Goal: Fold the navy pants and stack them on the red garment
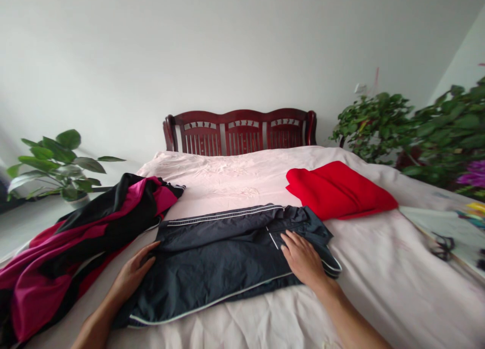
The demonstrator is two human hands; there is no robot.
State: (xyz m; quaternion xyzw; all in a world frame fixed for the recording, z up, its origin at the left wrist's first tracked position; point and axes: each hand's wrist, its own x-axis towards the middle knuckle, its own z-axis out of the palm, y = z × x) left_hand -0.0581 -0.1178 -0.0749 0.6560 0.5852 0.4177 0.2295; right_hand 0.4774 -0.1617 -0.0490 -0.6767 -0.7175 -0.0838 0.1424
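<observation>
We see L hand at dark-navy, white-piped fabric garment, can't tell if pinching; R hand atop, sl. spread.

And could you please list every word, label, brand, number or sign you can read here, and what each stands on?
There is no readable text in this view.
Dark navy garment with white piping: no lettering that I can make out.
Folded red cloth: none visible.
White wall fitting: too small to show any marking.
Multicoloured item at the right edge: too blurred to tell.
</observation>
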